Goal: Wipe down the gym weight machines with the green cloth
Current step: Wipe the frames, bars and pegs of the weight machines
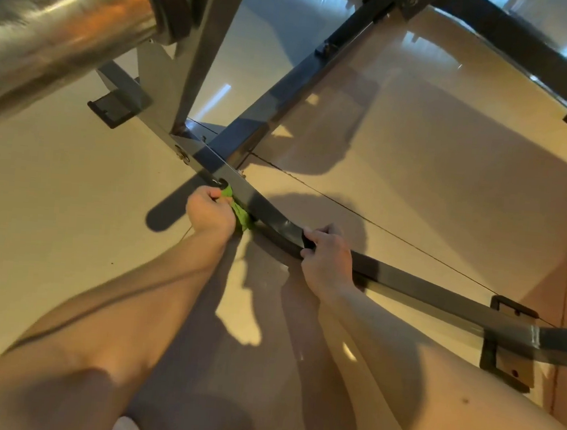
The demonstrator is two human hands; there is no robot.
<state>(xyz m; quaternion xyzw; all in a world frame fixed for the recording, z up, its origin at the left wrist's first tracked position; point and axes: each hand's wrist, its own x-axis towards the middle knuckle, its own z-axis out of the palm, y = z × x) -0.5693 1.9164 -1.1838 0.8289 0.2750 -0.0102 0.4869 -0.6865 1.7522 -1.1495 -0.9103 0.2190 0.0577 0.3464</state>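
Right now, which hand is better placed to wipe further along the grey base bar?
Left. The left hand grips the green cloth against the grey base bar; the right hand only holds that bar, without cloth.

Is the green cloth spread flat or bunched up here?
Bunched up: the left hand grips the green cloth in a wad against the grey floor bar.

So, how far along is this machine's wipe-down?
Done: nothing shows as clearly wiped. In hand: the left hand holds the green cloth against the low base bar, which the right hand grips. Probably left: the diagonal bar and the chrome cylinder above, neither touched now.
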